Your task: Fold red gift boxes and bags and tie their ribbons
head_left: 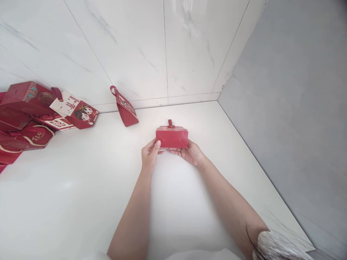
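A small red gift box [171, 138] with a ribbon loop on its far side is held between my two hands, a plain red face turned toward me. At its left end, my left hand [150, 151] grips the near corner with the thumb on the face and the fingers mostly behind. My right hand [191, 153] is curled round the right end and under the lower edge, its fingers partly hidden by the box. Beyond and to the left, a red triangular gift box [126, 110] with a ribbon loop stands on the white table [108, 187] near the wall.
At the left lies a pile of red gift boxes, among them a large box [29, 99], a box with cartoon figures [84, 115] and one with a cord handle [38, 136]. A tiled wall [135, 47] borders the back; a grey wall [292, 90] borders the right.
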Tool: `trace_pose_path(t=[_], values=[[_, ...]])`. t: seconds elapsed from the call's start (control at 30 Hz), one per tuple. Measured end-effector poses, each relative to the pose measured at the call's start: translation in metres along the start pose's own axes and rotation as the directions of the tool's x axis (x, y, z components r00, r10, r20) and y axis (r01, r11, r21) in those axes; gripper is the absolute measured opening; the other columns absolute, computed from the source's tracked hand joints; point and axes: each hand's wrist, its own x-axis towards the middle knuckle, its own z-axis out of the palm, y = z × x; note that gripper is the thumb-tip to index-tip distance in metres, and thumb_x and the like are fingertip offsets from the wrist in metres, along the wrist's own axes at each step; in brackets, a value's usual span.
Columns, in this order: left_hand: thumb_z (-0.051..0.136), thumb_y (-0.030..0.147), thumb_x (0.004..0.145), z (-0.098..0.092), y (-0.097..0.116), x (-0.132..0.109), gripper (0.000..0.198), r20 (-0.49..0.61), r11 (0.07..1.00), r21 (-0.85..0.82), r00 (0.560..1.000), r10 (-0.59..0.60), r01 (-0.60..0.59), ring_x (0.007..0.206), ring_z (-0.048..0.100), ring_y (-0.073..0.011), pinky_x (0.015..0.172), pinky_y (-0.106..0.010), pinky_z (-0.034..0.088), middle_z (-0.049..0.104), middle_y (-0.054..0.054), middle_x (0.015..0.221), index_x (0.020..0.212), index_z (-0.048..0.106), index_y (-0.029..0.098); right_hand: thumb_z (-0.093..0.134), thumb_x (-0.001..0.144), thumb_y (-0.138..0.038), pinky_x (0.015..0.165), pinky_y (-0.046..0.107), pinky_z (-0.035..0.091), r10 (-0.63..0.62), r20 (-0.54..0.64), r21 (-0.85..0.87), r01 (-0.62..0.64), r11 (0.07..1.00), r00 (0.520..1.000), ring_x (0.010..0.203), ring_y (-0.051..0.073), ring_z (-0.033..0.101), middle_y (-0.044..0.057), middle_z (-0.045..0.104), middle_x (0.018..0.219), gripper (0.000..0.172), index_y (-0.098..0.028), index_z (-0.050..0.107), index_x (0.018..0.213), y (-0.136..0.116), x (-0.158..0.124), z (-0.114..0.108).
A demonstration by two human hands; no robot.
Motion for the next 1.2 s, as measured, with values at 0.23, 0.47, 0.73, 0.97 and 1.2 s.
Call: trace_pose_path(t=[0.23,0.47,0.73,0.97,1.2], values=[[0.068,0.06,0.084,0.0,0.001,0.0,0.058,0.001,1.0,0.006,1.0,0.002,-0.002,0.089,0.076,-0.0244,0.067,-0.03,0.061,0.074,-0.01,0.117,0.128,0.069,0.022,0.041,0.1,-0.036,0.108,0.051,0.051,-0.002,0.008,0.015,0.001,1.0,1.0,0.094,0.023,0.075,0.009,0.076,0.107,0.034,-0.019,0.068,0.113,-0.001,-0.001,0.001],[0.068,0.058,0.085,0.0,0.0,0.0,0.056,0.01,1.0,0.008,1.0,-0.001,0.001,0.088,0.076,-0.0235,0.067,-0.029,0.061,0.074,-0.009,0.117,0.128,0.068,0.023,0.041,0.1,-0.036,0.105,0.049,0.053,0.002,0.008,0.037,-0.003,0.999,1.0,0.092,0.023,0.075,0.009,0.076,0.107,0.034,-0.019,0.067,0.114,-0.001,-0.001,0.002],[0.068,0.057,0.085,0.001,0.003,-0.001,0.053,0.008,1.0,0.003,1.0,-0.006,0.006,0.089,0.076,-0.0229,0.068,-0.028,0.06,0.074,-0.008,0.118,0.127,0.069,0.025,0.04,0.1,-0.033,0.098,0.043,0.057,0.026,0.001,0.06,-0.026,0.998,1.0,0.093,0.022,0.074,0.009,0.076,0.106,0.034,-0.019,0.068,0.113,-0.002,-0.001,0.003],[0.054,0.072,0.086,-0.003,-0.007,0.003,0.062,-0.007,0.993,-0.104,0.999,0.051,-0.051,0.1,0.072,-0.0292,0.068,-0.034,0.061,0.074,-0.013,0.113,0.114,0.073,0.019,0.062,0.088,-0.041,0.103,0.045,0.051,-0.375,-0.053,-0.159,0.363,0.918,0.925,0.113,0.027,0.065,0.003,0.073,0.12,0.026,-0.026,0.071,0.107,0.005,0.0,0.0],[0.07,0.053,0.084,0.002,0.003,0.0,0.056,0.022,0.979,-0.126,0.986,0.166,-0.162,0.128,0.057,-0.0309,0.108,-0.042,0.047,0.063,-0.01,0.136,0.131,0.063,0.024,0.069,0.081,-0.034,0.105,0.047,0.048,-0.509,-0.071,-0.353,0.455,0.817,0.858,0.122,0.029,0.062,0.001,0.07,0.127,0.024,-0.03,0.072,0.105,0.008,0.004,-0.012]])
